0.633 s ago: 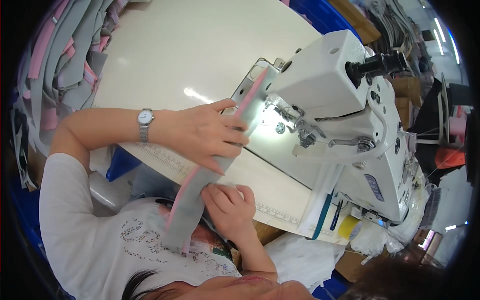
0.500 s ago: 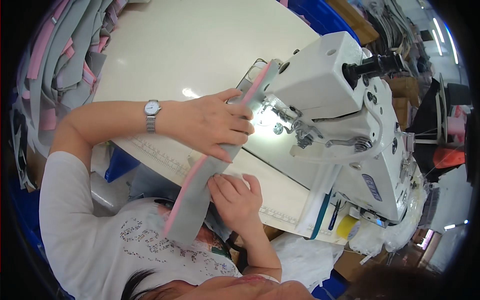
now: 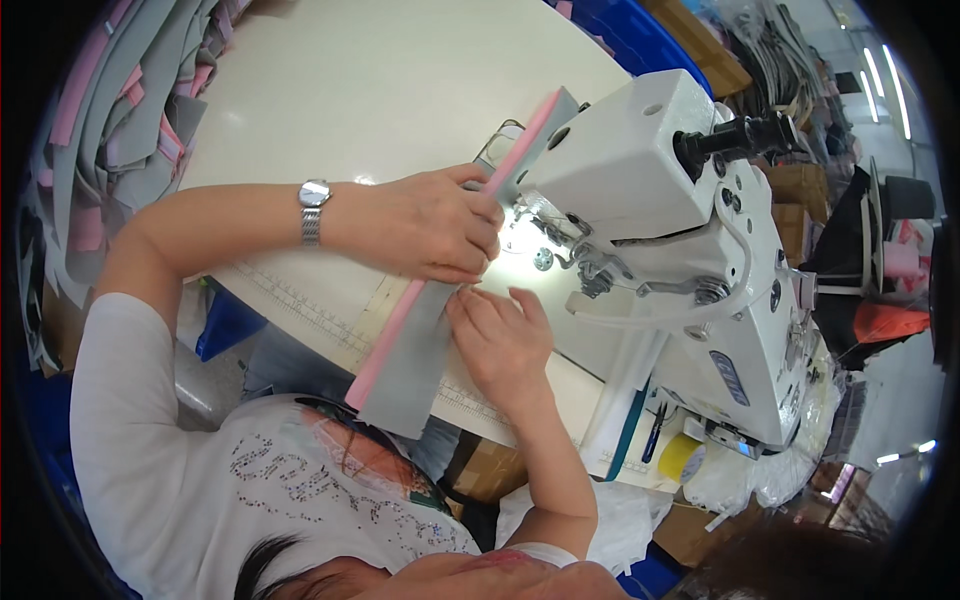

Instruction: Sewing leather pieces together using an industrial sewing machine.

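Observation:
A long grey fabric strip with a pink edge (image 3: 408,365) runs slantwise under the needle area of a white sewing machine (image 3: 625,150). My left hand (image 3: 425,225), a watch on its wrist, lies over the strip beside the lit needle area, its fingers curled down onto the cloth. Nearer to me, my right hand (image 3: 500,345) pinches the strip's right edge, thumb held up. The strip's far end sticks out past the machine head; its near end hangs over the table edge toward my lap. Part of the cloth is hidden beneath my left hand.
Grey and pink cut pieces (image 3: 120,130) are heaped at the far left. A printed ruler scale (image 3: 310,313) runs along the table's near edge. By the machine base lie a yellow tape roll (image 3: 682,458) and a dark blue-handled tool (image 3: 654,435). A blue bin (image 3: 650,35) stands behind.
The strip has moved away from me, its far end further past the machine head. My right hand has moved up and slightly right along its edge, closer to my left hand.

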A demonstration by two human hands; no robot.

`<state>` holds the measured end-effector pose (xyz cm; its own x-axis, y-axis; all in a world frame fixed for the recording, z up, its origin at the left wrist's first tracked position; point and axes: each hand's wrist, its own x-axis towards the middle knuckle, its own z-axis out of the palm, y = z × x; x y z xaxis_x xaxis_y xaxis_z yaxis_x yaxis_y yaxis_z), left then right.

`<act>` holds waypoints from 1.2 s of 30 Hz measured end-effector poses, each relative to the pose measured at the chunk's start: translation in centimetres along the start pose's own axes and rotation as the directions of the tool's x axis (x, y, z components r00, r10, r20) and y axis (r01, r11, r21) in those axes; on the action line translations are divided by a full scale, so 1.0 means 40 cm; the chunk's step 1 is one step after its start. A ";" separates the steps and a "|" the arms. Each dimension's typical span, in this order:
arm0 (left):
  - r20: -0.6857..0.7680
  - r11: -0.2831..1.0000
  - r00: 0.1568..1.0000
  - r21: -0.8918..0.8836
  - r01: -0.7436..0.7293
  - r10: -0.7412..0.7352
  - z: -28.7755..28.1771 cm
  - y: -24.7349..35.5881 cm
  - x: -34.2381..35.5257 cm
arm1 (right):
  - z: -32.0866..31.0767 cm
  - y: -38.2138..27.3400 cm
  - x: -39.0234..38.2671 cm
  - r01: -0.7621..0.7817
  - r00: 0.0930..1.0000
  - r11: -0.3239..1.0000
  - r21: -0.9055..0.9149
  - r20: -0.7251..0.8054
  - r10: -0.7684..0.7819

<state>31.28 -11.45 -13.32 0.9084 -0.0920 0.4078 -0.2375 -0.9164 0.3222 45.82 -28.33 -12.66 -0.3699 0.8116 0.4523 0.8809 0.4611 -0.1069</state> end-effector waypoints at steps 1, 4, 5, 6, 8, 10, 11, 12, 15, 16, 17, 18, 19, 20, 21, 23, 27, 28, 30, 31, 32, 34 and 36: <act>-0.038 1.000 0.999 0.007 -0.006 0.006 0.002 -0.008 0.003 | 0.001 0.009 0.004 -0.010 1.000 1.000 -0.008 0.020 0.011; -0.085 0.999 0.996 0.043 -0.015 0.019 0.001 -0.025 0.007 | 0.013 0.031 0.002 -0.033 0.999 0.999 -0.015 0.030 0.033; -0.098 0.997 0.995 0.074 -0.023 0.030 0.003 -0.023 0.002 | 0.019 0.037 0.001 -0.043 0.999 0.999 -0.020 0.019 0.044; -0.083 0.998 0.997 0.064 -0.004 0.010 0.008 -0.013 -0.009 | 0.025 0.046 0.001 -0.048 0.999 0.999 0.007 0.021 0.048; -0.131 0.995 0.988 0.073 -0.073 0.082 -0.003 0.033 -0.042 | 0.018 0.043 0.008 -0.111 0.994 0.993 -0.033 0.015 0.111; 0.048 0.986 0.998 -0.161 0.048 -0.041 -0.060 0.148 -0.072 | 0.018 0.044 0.016 -0.133 0.991 0.991 0.010 0.016 0.133; 0.091 0.986 0.992 -0.135 0.095 -0.083 -0.071 0.205 -0.080 | 0.011 0.047 0.019 -0.140 0.990 0.990 0.019 0.015 0.140; 0.112 0.982 0.989 -0.151 0.109 -0.093 -0.058 0.241 -0.095 | 0.018 0.053 0.024 -0.157 0.988 0.987 0.042 0.021 0.156; -0.033 0.947 0.947 -0.029 0.319 -0.320 0.014 0.311 -0.120 | 0.001 0.058 0.013 -0.172 0.985 0.983 0.067 0.022 0.171; -0.022 0.946 0.946 -0.035 0.322 -0.323 0.031 0.313 -0.128 | -0.007 0.052 0.014 -0.214 0.977 0.976 0.046 -0.001 0.214; -0.125 0.892 0.894 -0.211 0.400 -0.430 0.044 0.311 -0.133 | -0.014 0.040 0.010 -0.257 0.966 0.966 0.022 -0.026 0.257; -0.208 0.809 0.812 -0.382 0.447 -0.546 0.055 0.313 -0.140 | -0.017 0.018 -0.004 -0.258 0.966 0.966 0.028 -0.026 0.259; -0.232 0.692 0.711 -0.549 0.468 -0.664 0.066 0.324 -0.142 | -0.024 -0.010 -0.030 -0.347 0.937 0.937 0.030 -0.031 0.348; -0.232 0.692 0.708 -0.545 0.473 -0.667 0.073 0.329 -0.146 | -0.031 -0.040 -0.058 -0.432 0.901 0.901 0.030 -0.037 0.433; -0.263 0.645 0.650 -0.608 0.462 -0.713 0.079 0.335 -0.149 | -0.031 -0.082 -0.090 -0.402 0.915 0.915 0.039 -0.028 0.403; -0.271 0.577 0.586 -0.694 0.431 -0.764 0.075 0.351 -0.133 | -0.035 -0.178 -0.109 -0.407 0.913 0.910 0.080 0.005 0.408; -0.421 0.764 0.642 -0.431 0.480 -0.641 0.089 0.353 -0.116 | 0.003 -0.262 -0.130 -0.391 0.919 0.921 -0.002 -0.059 0.390; -0.411 0.817 0.707 -0.296 0.495 -0.576 0.084 0.353 -0.118 | 0.003 -0.265 -0.130 -0.389 0.919 0.921 -0.002 -0.064 0.388; -0.393 0.857 0.766 -0.152 0.492 -0.509 0.079 0.351 -0.124 | 0.000 -0.267 -0.129 -0.373 0.927 0.927 -0.035 -0.055 0.371; -0.374 0.880 0.804 -0.080 0.468 -0.462 0.081 0.348 -0.130 | -0.002 -0.267 -0.129 -0.369 0.929 0.929 -0.038 -0.058 0.366; -0.349 0.898 0.840 -0.009 0.439 -0.415 0.081 0.345 -0.135 | -0.002 -0.268 -0.129 -0.366 0.930 0.929 -0.058 -0.060 0.362; -0.308 0.915 0.876 0.039 0.401 -0.371 0.070 0.336 -0.147 | -0.002 -0.266 -0.128 -0.356 0.934 0.931 -0.078 -0.065 0.352; -0.259 0.930 0.908 0.081 0.359 -0.328 0.060 0.326 -0.155 | -0.001 -0.265 -0.133 -0.359 0.933 0.931 -0.070 -0.062 0.356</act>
<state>23.36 -23.76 -13.68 0.8138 0.3180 0.4864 0.1333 -0.9168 0.3763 38.46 -37.56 -13.89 -0.0136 0.8987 0.4384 0.9734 0.1122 -0.1999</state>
